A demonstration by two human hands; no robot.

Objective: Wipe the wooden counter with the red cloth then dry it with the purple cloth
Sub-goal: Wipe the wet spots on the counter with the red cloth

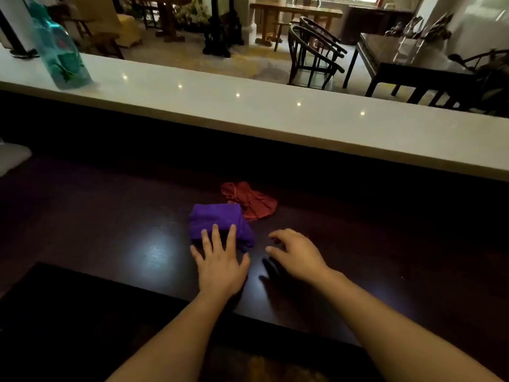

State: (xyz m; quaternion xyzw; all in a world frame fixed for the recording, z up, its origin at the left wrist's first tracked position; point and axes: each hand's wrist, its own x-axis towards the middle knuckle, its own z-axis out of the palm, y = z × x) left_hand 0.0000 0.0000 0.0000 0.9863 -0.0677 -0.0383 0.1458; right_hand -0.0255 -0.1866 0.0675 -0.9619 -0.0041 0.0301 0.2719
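A folded purple cloth (217, 223) lies on the dark wooden counter (110, 221). A crumpled red cloth (252, 201) lies just behind it, to the right, touching it. My left hand (220, 260) is flat with fingers spread, its fingertips resting on the near edge of the purple cloth. My right hand (296, 252) hovers over the counter to the right of the purple cloth, fingers curled and apart, holding nothing.
A raised white ledge (275, 117) runs along the back of the counter. A teal plastic bottle (59, 51) stands on it at the far left. Beyond are dark chairs (316, 56) and tables. The counter's near edge runs below my forearms.
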